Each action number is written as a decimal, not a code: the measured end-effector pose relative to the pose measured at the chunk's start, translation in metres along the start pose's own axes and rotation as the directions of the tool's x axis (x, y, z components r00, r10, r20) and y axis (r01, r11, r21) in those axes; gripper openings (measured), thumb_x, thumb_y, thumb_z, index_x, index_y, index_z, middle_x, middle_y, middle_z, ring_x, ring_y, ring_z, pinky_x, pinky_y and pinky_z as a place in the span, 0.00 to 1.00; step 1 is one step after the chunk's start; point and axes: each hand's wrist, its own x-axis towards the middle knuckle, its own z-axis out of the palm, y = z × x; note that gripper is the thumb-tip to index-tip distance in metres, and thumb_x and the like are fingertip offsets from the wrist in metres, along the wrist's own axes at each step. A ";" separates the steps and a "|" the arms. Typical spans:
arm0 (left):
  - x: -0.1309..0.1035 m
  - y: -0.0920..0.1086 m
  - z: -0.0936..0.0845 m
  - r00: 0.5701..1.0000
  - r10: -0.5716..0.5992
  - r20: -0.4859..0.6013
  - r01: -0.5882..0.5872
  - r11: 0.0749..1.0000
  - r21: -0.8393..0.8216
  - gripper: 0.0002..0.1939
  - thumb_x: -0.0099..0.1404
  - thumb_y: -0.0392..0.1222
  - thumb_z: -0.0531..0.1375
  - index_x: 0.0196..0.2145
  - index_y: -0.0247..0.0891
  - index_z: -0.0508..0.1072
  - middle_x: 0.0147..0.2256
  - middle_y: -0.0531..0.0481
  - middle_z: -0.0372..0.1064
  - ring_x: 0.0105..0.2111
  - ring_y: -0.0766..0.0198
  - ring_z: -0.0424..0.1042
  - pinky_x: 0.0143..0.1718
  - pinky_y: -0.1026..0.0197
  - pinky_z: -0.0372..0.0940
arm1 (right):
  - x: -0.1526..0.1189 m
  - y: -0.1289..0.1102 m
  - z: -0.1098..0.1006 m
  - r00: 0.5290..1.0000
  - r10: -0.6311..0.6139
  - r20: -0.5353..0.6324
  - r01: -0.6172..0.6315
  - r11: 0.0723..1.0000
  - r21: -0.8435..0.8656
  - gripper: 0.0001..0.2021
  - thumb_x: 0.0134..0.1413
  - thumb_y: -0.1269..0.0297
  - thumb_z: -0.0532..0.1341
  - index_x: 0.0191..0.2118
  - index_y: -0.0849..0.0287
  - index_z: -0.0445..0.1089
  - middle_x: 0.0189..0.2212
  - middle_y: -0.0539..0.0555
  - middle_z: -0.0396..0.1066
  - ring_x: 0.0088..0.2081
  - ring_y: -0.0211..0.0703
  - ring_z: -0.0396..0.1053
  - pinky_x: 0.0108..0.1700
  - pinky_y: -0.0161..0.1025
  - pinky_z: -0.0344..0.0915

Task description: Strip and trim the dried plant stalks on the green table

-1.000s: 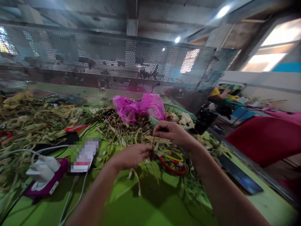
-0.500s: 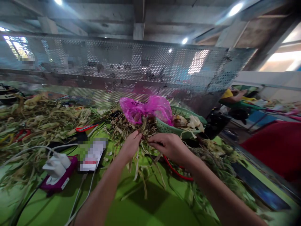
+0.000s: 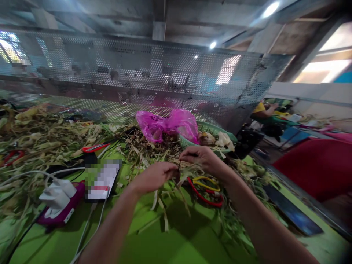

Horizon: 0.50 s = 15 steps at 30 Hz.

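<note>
Near the middle of the green table point(image 3: 154, 238), my left hand point(image 3: 155, 176) is closed in a pinch, its fingertips at a thin dark strand. My right hand point(image 3: 202, 159) is closed too, slightly higher and to the right, with its fingertips at the top of that strand point(image 3: 179, 165). Pale dried leaf strips point(image 3: 165, 212) hang and lie below my hands. Behind them are a heap of dry stalks point(image 3: 148, 148) and a crumpled pink plastic bag point(image 3: 167, 126). Red-handled pliers or scissors, partly covered, lie under my right hand point(image 3: 205, 196).
A green basket point(image 3: 228, 137) with pale scraps stands behind my right hand. At left are a phone point(image 3: 103, 181), a purple power strip point(image 3: 62, 209) with cables, a red cutter point(image 3: 96, 147) and piled leaves point(image 3: 49, 143). A dark flat device point(image 3: 294, 211) lies right; perforated metal screen point(image 3: 137, 77) behind.
My left hand has moved right and turned its fingers rightward. My right hand has risen slightly, and the yellow handle beneath it has come into view. The whole view has shifted a little.
</note>
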 end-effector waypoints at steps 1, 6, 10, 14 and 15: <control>0.001 -0.001 -0.002 0.999 0.015 -0.033 -0.018 0.994 -0.106 0.12 0.65 0.44 0.53 0.34 0.37 0.73 0.35 0.49 0.72 0.38 0.62 0.68 0.42 0.63 0.60 | 0.001 0.004 0.002 0.999 0.032 -0.005 -0.032 0.997 0.066 0.11 0.56 0.57 0.61 0.33 0.60 0.75 0.31 0.53 0.75 0.35 0.42 0.72 0.38 0.36 0.65; 0.009 -0.012 -0.004 0.911 -0.206 -0.357 0.072 0.932 -0.356 0.14 0.65 0.48 0.52 0.33 0.34 0.70 0.28 0.51 0.66 0.32 0.64 0.64 0.36 0.63 0.59 | 0.004 0.000 0.026 0.996 0.016 -0.088 -0.019 1.000 -0.024 0.10 0.58 0.59 0.58 0.38 0.58 0.75 0.34 0.52 0.76 0.37 0.43 0.72 0.39 0.36 0.65; 0.013 -0.024 -0.002 0.853 -0.237 -0.465 0.168 0.968 -0.185 0.12 0.65 0.47 0.51 0.30 0.36 0.67 0.28 0.52 0.65 0.31 0.64 0.63 0.35 0.63 0.57 | -0.002 -0.015 0.041 0.989 -0.121 -0.090 0.083 0.935 -0.344 0.10 0.60 0.65 0.55 0.42 0.54 0.74 0.36 0.53 0.77 0.39 0.44 0.73 0.40 0.35 0.63; 0.013 -0.028 0.000 0.851 -0.193 -0.489 0.241 0.970 0.038 0.13 0.67 0.45 0.47 0.30 0.38 0.65 0.29 0.51 0.67 0.31 0.63 0.64 0.34 0.62 0.57 | -0.008 -0.025 0.049 0.979 -0.200 -0.035 0.153 0.839 -0.522 0.11 0.60 0.68 0.53 0.37 0.56 0.74 0.28 0.53 0.75 0.33 0.42 0.71 0.36 0.34 0.60; 0.012 -0.027 0.000 0.848 -0.192 -0.494 0.276 0.956 0.102 0.13 0.67 0.45 0.46 0.30 0.39 0.66 0.28 0.51 0.66 0.30 0.63 0.64 0.33 0.62 0.56 | -0.008 -0.026 0.051 0.977 -0.213 -0.014 0.171 0.822 -0.543 0.11 0.60 0.69 0.52 0.36 0.57 0.73 0.27 0.53 0.74 0.31 0.42 0.70 0.35 0.34 0.59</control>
